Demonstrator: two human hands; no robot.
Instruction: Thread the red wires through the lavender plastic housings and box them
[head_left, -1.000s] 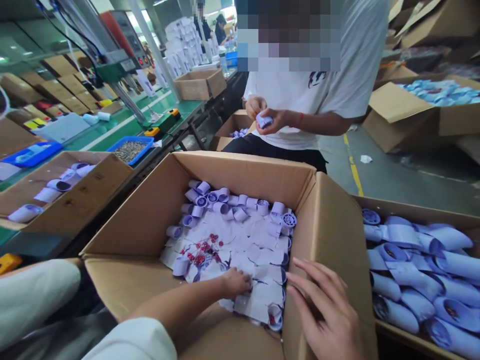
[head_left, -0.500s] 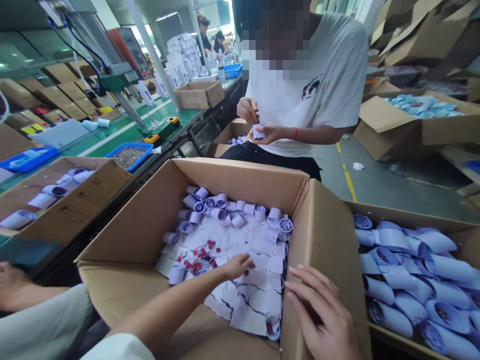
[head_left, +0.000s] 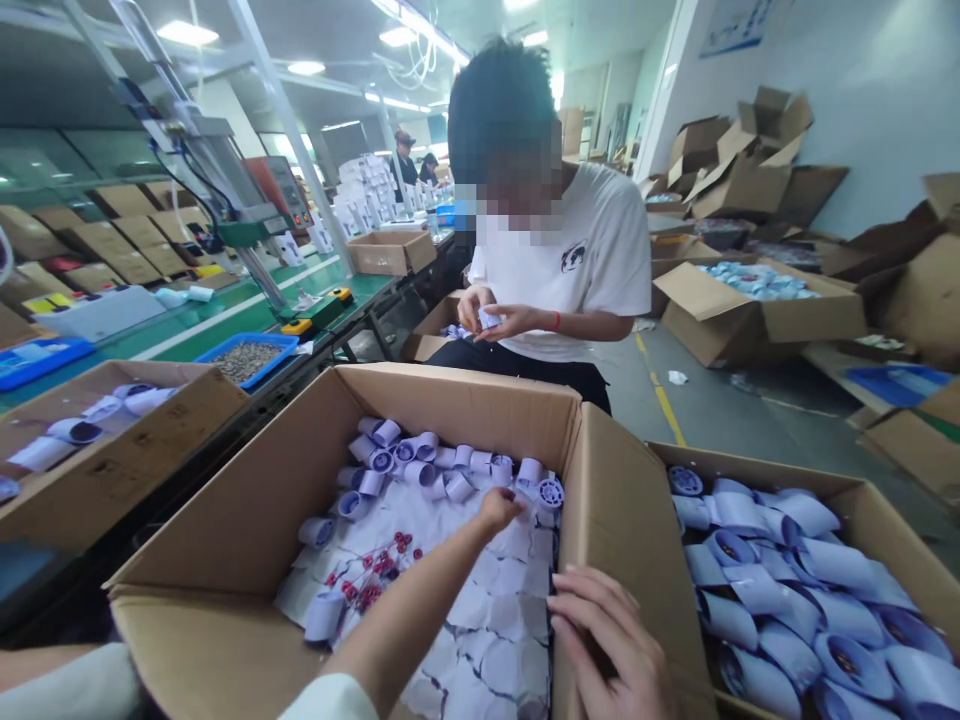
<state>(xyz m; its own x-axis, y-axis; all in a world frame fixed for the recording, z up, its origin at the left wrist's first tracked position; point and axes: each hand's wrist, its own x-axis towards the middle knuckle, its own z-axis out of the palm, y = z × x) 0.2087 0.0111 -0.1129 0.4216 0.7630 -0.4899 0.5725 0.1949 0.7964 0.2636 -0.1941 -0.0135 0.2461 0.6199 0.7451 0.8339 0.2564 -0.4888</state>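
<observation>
The pale layer (head_left: 517, 580) in our carton (head_left: 465, 405) looks mostly laid, loose tubes (head_left: 457, 487) remain, our right hand (head_left: 611, 640) is spread, our left hand's (head_left: 498, 512) grip we cannot tell.

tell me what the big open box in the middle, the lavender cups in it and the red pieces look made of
Open box: cardboard, matte brown, with creased folds and bent flaps.
Lavender cups: probably moulded plastic, smooth, with even round rims and a spoked end on one.
Red pieces: material unclear, too small; their thin leads suggest wire.
</observation>
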